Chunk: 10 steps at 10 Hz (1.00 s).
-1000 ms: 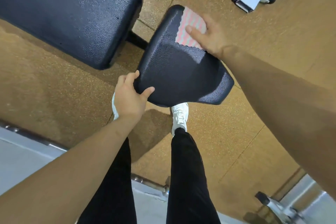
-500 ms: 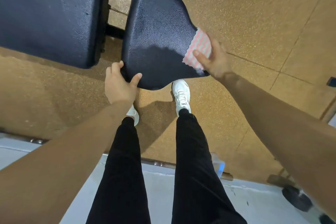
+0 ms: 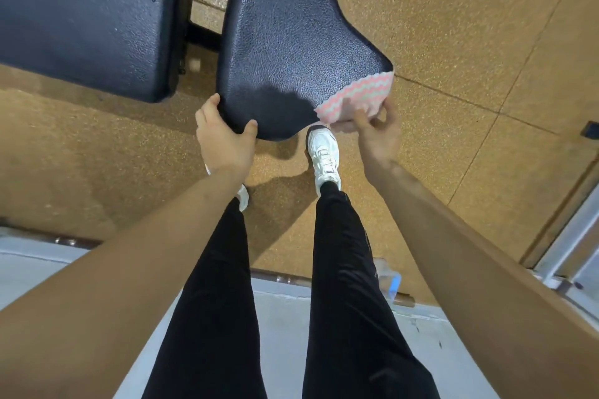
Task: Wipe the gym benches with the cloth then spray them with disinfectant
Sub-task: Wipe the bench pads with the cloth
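Head cam, L hand still grips pad, R hand pinches cloth, slid to corner.

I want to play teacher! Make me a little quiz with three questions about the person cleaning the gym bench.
1. True or false: the left hand grips the near edge of the seat pad.
2. Where is the pink-and-white cloth?
A) spread over the middle of the pad
B) at a near corner of the pad, pinched by the right hand
C) lying on the floor
3. Fill in the gap: the shoe seen just below the cloth is ____.

Key: 1 true; 2 B; 3 white.
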Available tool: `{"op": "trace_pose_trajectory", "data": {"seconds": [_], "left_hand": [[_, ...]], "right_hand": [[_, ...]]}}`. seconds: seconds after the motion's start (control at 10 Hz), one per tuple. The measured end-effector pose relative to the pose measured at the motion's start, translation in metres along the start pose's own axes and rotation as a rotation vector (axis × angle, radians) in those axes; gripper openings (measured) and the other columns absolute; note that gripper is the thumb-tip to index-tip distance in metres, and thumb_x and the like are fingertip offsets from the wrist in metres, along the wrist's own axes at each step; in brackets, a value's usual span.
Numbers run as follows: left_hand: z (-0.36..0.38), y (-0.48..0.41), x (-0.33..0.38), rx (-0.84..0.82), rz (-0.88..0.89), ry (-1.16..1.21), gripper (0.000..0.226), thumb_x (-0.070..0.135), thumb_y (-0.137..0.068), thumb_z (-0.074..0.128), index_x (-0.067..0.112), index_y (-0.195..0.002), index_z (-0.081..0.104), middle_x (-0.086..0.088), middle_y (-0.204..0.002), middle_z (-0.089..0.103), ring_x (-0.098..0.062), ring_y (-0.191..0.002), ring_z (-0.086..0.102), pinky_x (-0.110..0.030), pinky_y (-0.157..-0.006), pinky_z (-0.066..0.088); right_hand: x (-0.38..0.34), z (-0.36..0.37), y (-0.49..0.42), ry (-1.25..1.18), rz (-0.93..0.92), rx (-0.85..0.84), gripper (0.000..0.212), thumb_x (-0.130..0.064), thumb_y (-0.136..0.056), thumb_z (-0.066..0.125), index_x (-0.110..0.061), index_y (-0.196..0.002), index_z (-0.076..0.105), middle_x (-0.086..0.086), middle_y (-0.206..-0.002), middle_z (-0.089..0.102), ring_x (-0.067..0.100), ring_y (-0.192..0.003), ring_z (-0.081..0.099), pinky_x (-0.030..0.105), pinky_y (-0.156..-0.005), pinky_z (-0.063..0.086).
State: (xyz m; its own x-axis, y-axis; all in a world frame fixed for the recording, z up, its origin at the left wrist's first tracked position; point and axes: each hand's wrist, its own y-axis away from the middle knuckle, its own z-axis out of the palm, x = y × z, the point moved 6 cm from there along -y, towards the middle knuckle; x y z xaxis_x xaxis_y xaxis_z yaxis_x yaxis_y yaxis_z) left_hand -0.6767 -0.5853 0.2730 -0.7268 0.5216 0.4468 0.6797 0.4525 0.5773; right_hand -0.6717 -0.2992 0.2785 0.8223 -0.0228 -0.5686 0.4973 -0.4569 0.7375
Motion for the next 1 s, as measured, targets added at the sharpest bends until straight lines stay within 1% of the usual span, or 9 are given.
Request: {"op": "trace_pose_trajectory", "data": {"seconds": [0.1,0.2,0.3,0.4,0.5,0.6,0.7,0.9,1.0], "left_hand": [[0.025,0.036,-0.018,0.016,-0.236,0.118,0.07,0.037,-0.078,0.08,0.016,-0.135,0.046,-0.004,-0.132,0.046,-0.027,-0.109,0.06,-0.032,-0.101,0.046],[0.068,0.074,-0.009,-0.185,-0.485,0.414,0.027,0.034,-0.085,0.078,0.02,-0.104,0.066,0.003,-0.101,0.068,-0.022,-0.093,0.067,-0.032,-0.091,0.056],[0.108,0.096,0.027,-0.433,-0.706,0.706,0.025,0.034,-0.096,0.072,0.012,-0.108,0.07,-0.004,-0.107,0.074,-0.013,-0.085,0.066,-0.026,-0.083,0.06],[0.14,0.096,0.061,-0.593,-0.787,0.909,0.052,0.051,-0.092,0.071,0.013,-0.127,0.065,-0.004,-0.124,0.07,-0.016,-0.109,0.067,-0.032,-0.101,0.055],[0.161,0.09,0.079,-0.675,-0.833,1.029,0.042,0.052,-0.094,0.068,0.015,-0.115,0.064,-0.004,-0.117,0.071,-0.015,-0.114,0.066,-0.035,-0.111,0.049],[0.169,0.086,0.087,-0.691,-0.838,1.206,0.034,0.043,-0.098,0.067,0.013,-0.115,0.063,-0.007,-0.113,0.068,-0.017,-0.106,0.066,-0.036,-0.112,0.048],[0.157,0.083,0.075,-0.552,-0.821,1.186,0.058,0.047,-0.092,0.073,0.011,-0.136,0.058,-0.006,-0.13,0.068,-0.019,-0.112,0.068,-0.03,-0.093,0.058],[0.127,0.072,0.061,-0.471,-0.907,1.418,0.018,0.034,-0.11,0.045,0.016,-0.113,0.05,0.004,-0.101,0.056,0.007,-0.072,0.068,-0.008,-0.068,0.053],[0.11,0.067,0.037,-0.336,-0.953,1.367,0.027,0.039,-0.105,0.057,0.013,-0.113,0.059,0.0,-0.099,0.06,0.005,-0.066,0.068,-0.009,-0.058,0.052]], "right_hand": [[0.013,-0.018,-0.007,-0.159,0.193,0.027,0.052,-0.037,-0.098,0.066,-0.016,-0.141,0.044,0.007,-0.116,0.072,0.021,-0.1,0.074,0.042,-0.092,0.058],[0.016,-0.024,-0.024,-0.185,0.28,-0.033,0.039,-0.033,-0.097,0.067,-0.009,-0.127,0.057,0.008,-0.109,0.076,0.025,-0.099,0.075,0.04,-0.083,0.061],[0.009,-0.022,-0.038,-0.131,0.318,-0.113,0.035,-0.032,-0.097,0.068,-0.008,-0.122,0.065,0.008,-0.111,0.076,0.025,-0.099,0.075,0.035,-0.077,0.062],[0.002,-0.025,-0.047,-0.147,0.319,-0.139,0.031,-0.021,-0.096,0.069,-0.005,-0.123,0.066,0.01,-0.112,0.076,0.023,-0.089,0.077,0.03,-0.068,0.061],[0.003,-0.028,-0.051,-0.153,0.312,-0.165,0.037,-0.017,-0.095,0.071,-0.002,-0.128,0.062,0.012,-0.109,0.076,0.024,-0.085,0.077,0.029,-0.066,0.06],[0.006,-0.027,-0.055,-0.181,0.315,-0.136,0.047,-0.012,-0.091,0.076,0.001,-0.132,0.058,0.016,-0.105,0.076,0.028,-0.088,0.077,0.031,-0.068,0.061],[0.012,-0.021,-0.05,-0.289,0.357,-0.129,0.051,-0.007,-0.087,0.078,0.004,-0.132,0.057,0.02,-0.105,0.076,0.033,-0.092,0.076,0.035,-0.071,0.063],[0.027,0.025,-0.021,-0.308,0.382,-0.227,0.04,-0.011,-0.093,0.072,0.012,-0.124,0.06,0.022,-0.11,0.074,0.024,-0.092,0.077,0.027,-0.075,0.061],[0.029,0.055,-0.005,-0.351,0.419,-0.22,0.021,-0.012,-0.099,0.065,0.0,-0.115,0.061,0.015,-0.106,0.068,0.022,-0.094,0.071,0.029,-0.079,0.063]]}}
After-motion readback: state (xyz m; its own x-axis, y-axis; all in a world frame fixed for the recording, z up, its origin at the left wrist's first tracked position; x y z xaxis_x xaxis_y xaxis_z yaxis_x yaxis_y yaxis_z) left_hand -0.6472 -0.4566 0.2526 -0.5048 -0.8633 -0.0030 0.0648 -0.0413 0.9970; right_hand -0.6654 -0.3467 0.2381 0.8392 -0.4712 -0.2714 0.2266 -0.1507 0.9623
